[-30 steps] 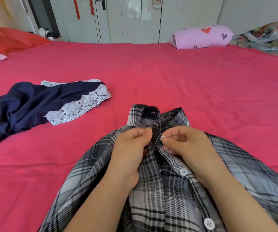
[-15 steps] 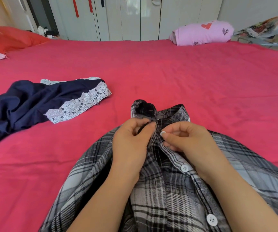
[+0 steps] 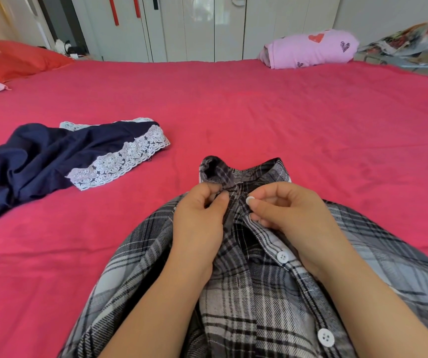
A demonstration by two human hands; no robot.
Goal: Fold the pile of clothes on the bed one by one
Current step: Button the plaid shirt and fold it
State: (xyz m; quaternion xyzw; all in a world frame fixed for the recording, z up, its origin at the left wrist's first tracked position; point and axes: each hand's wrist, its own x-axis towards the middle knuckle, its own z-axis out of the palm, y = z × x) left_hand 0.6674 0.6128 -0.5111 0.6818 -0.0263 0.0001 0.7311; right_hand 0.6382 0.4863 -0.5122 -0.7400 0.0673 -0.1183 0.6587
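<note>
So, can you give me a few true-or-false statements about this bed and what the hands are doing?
1. The left hand and the right hand both pinch the plaid shirt just below its collar. True.
2. The navy garment with lace trim lies under the plaid shirt. False: it lies apart from it, crumpled, further left on the bed.
3. The plaid shirt has white buttons. True.
4. The bed cover is blue. False: it is pinkish red.
5. A pink bundle with heart prints lies at the far right of the bed. True.
</note>
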